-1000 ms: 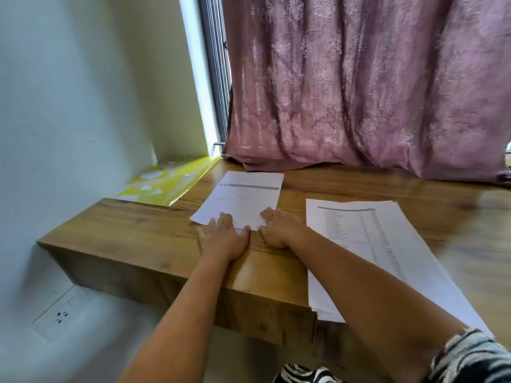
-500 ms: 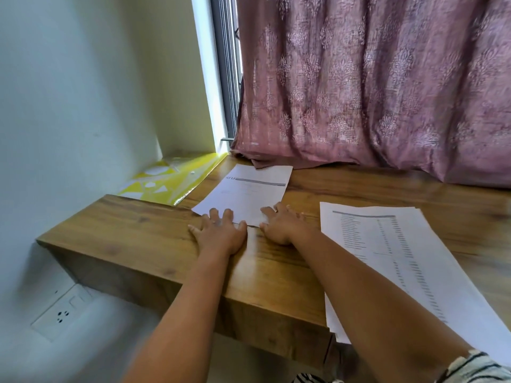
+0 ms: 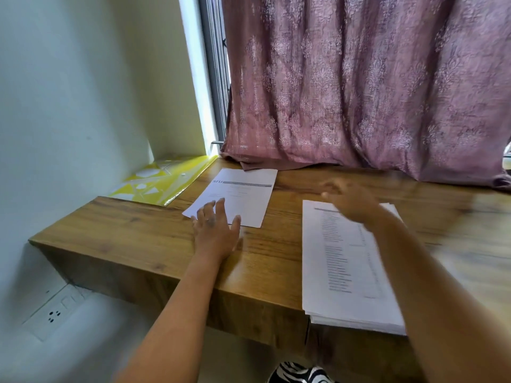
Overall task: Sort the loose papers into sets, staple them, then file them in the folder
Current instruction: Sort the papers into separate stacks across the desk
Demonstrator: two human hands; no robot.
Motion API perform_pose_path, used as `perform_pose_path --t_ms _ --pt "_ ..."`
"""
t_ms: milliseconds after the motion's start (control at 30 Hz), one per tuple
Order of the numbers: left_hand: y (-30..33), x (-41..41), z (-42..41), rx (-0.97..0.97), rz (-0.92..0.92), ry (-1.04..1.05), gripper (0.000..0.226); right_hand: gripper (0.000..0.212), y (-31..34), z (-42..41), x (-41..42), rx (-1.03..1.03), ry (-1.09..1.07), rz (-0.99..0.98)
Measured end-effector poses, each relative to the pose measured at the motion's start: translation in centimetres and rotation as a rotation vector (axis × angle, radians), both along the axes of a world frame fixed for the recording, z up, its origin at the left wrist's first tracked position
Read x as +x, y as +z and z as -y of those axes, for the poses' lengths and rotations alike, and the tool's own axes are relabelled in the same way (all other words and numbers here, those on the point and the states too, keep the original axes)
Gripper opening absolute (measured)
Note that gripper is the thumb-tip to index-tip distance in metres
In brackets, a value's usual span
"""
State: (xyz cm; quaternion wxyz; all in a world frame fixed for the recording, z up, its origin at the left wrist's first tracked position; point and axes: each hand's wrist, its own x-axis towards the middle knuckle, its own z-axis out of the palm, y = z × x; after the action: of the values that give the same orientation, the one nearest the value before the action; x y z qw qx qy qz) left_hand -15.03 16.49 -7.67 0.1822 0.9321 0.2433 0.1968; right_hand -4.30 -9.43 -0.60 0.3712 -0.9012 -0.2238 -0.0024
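A thin set of white papers (image 3: pixel 243 193) with a grey header bar lies at the back left of the wooden desk (image 3: pixel 132 230). My left hand (image 3: pixel 215 230) lies flat with its fingers spread over the near corner of that set. To the right sits a thicker stack of printed papers (image 3: pixel 337 275), overhanging the desk's front edge. My right hand (image 3: pixel 349 200) hovers, blurred, over the top of this stack with fingers extended and nothing in it. A yellow folder (image 3: pixel 163 181) with white shapes lies in the back left corner by the wall.
A mauve patterned curtain (image 3: pixel 359 87) hangs down to the desk's back edge. The wall (image 3: pixel 69 106) closes the left side, with a socket plate (image 3: pixel 55 313) below the desk. No stapler is visible.
My right hand has left the small set and swung right, over the top of the thick stack. My left hand stays on the small set. The camera view shifted slightly.
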Motion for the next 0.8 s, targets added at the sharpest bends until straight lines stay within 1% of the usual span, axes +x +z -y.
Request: perform_pose_path --t_ms 67,133,167,233,267,333,400,467,533,633,800 --pt "0.7 -0.8 3.7 -0.163 0.085 -0.048 0.053 0.004 -0.2 6.5 -0.4 0.041 -0.161 -0.037" --pt "0.6 -0.9 7.8 -0.322 0.107 -0.130 0.041 0.017 -1.3 12.1 -1.2 0.021 -0.351 -0.108" --pt "0.2 -0.8 9.6 -0.355 0.079 -0.180 0.040 0.020 -2.3 13.8 -1.5 -0.016 -0.431 -0.165" --pt "-0.6 -0.6 13.2 -0.372 -0.028 -0.256 0.050 0.024 -3.3 15.4 -3.7 -0.093 -0.522 -0.300" --pt "-0.8 -0.6 14.7 -0.368 -0.064 -0.270 0.057 0.028 -3.8 15.3 -4.6 -0.105 -0.533 -0.345" --pt "-0.8 -0.6 16.7 -0.355 -0.054 -0.258 0.064 0.034 -4.5 14.5 -6.0 -0.112 -0.548 -0.363" --pt "-0.8 -0.9 17.8 -0.291 -0.006 -0.235 0.060 0.036 -4.9 14.0 -7.0 -0.117 -0.541 -0.311" --pt "-1.1 -1.3 18.0 -0.270 0.017 -0.221 0.054 0.027 -5.2 14.3 -7.9 -0.101 -0.529 -0.271" --pt "-1.5 -2.0 17.6 -0.282 0.018 -0.225 0.053 0.023 -5.3 15.3 -8.6 -0.087 -0.519 -0.272" --pt "-2.2 -3.7 17.3 -0.277 0.006 -0.246 0.055 0.025 -5.3 16.9 -9.8 -0.054 -0.482 -0.310" --pt "-2.5 -4.8 17.2 -0.276 0.065 -0.258 0.053 0.031 -5.3 17.8 -10.9 0.027 -0.464 -0.310"
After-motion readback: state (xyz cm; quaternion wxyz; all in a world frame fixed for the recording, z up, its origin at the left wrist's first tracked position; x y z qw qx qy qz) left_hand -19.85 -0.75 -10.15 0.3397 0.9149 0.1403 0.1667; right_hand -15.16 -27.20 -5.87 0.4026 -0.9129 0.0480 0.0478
